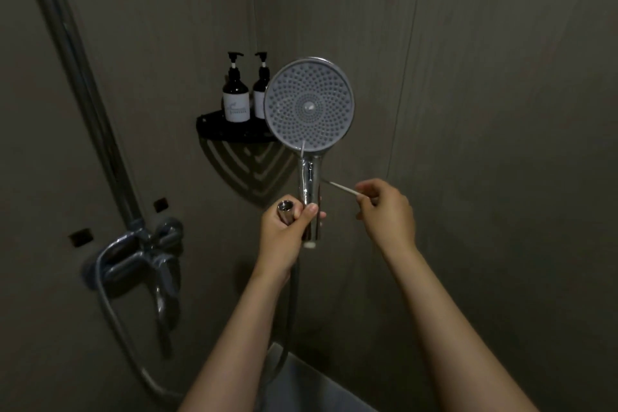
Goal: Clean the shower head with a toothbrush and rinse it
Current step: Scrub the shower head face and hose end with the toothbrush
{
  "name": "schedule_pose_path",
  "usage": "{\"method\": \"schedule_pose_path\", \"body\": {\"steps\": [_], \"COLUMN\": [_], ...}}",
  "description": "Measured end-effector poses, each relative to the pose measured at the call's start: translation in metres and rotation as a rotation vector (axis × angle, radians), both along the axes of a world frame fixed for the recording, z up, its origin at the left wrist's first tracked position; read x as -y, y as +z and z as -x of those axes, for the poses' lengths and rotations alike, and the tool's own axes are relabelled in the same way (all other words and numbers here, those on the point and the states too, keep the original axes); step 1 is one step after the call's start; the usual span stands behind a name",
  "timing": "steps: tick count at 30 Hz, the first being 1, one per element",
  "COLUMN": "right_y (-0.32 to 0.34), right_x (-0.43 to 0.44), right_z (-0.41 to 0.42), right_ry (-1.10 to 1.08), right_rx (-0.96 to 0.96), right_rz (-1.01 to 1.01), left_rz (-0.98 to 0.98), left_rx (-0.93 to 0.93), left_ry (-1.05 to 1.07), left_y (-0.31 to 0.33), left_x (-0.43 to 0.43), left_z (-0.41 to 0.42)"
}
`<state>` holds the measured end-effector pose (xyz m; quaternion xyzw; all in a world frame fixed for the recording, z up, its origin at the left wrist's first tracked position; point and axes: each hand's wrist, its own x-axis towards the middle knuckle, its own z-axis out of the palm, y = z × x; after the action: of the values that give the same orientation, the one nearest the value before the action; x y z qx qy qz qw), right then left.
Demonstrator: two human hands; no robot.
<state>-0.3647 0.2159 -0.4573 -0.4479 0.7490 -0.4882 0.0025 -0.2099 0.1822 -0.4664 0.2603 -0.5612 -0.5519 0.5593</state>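
A round chrome shower head point(309, 104) with a grey nozzle face points toward me, held upright in front of the corner. My left hand point(284, 234) grips its chrome handle low down, together with the loose metal end of the hose point(285, 207), which is detached from the handle. My right hand point(388, 211) pinches the end of a thin white toothbrush point(341, 187). The brush runs left behind the handle, and its head is hidden. A thin stream of water trickles down from the lower edge of the nozzle face.
A black corner shelf point(214, 127) holds two dark pump bottles point(235, 94) just left of and behind the shower head. The chrome mixer tap point(140, 261) and riser rail point(73, 60) are on the left wall. The hose point(113, 321) loops down from the tap.
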Motion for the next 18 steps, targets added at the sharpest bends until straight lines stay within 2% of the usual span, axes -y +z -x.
{"method": "schedule_pose_path", "body": {"steps": [4, 8, 18], "right_y": [-0.037, -0.074, -0.155], "right_x": [-0.052, -0.1, -0.19], "right_z": [-0.004, -0.013, -0.055], "right_ry": [0.002, 0.022, 0.05], "right_rx": [0.092, 0.266, 0.933], "right_rz": [-0.05, -0.067, -0.047], "left_rz": [-0.121, -0.233, -0.42], "left_rx": [0.008, 0.018, 0.109], "left_ry": [0.002, -0.012, -0.069], "left_y": [-0.032, -0.066, -0.146], "left_x": [-0.054, -0.097, -0.163], "left_z": [-0.007, -0.02, -0.069]}}
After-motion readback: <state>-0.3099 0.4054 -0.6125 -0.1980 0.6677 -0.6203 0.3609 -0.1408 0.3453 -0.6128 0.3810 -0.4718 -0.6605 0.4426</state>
